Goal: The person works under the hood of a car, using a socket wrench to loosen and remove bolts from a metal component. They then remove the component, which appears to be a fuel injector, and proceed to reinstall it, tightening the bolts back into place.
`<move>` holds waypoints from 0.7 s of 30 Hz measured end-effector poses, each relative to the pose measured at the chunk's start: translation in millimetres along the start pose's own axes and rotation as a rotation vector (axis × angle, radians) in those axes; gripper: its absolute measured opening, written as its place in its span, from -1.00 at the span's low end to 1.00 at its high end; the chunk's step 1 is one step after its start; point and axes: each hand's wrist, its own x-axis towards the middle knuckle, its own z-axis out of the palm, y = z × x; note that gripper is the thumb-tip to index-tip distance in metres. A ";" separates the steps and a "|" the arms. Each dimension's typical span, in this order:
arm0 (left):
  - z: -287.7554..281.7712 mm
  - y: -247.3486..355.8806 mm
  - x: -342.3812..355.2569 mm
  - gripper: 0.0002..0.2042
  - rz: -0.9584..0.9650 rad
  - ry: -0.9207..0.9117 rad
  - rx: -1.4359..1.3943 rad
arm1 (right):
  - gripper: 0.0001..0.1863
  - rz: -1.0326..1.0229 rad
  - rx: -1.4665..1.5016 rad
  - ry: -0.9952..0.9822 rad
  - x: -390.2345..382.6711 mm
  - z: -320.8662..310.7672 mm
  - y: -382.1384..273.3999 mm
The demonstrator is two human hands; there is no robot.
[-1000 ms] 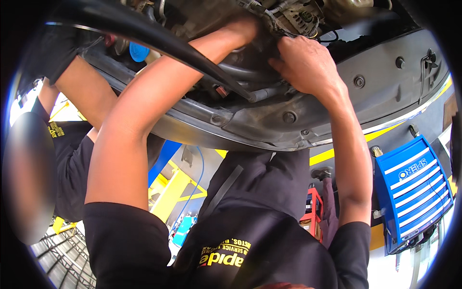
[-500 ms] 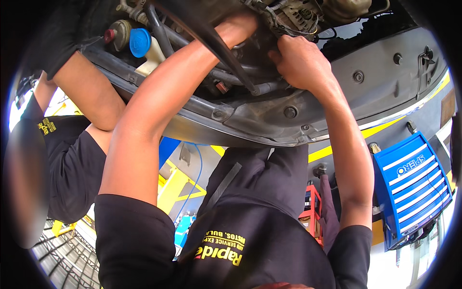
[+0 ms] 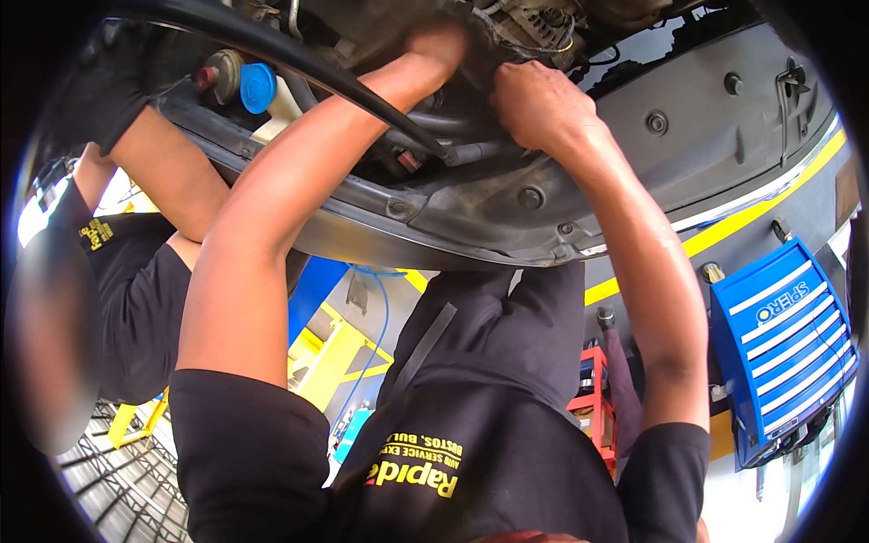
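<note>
Left hand in engine bay, right hand near wires; fingers hidden, cannot tell either grip. Black rod slanted, likely as prop.

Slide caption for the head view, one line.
Left hand and right hand reach into an engine bay, a black rod crossing the left forearm, a blue drawer cabinet at right.
</note>
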 end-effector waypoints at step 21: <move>34.5 51.8 21.5 -0.65 -0.740 0.438 -2.794 | -0.73 -0.012 -0.215 0.167 6.6 6.3 -3.1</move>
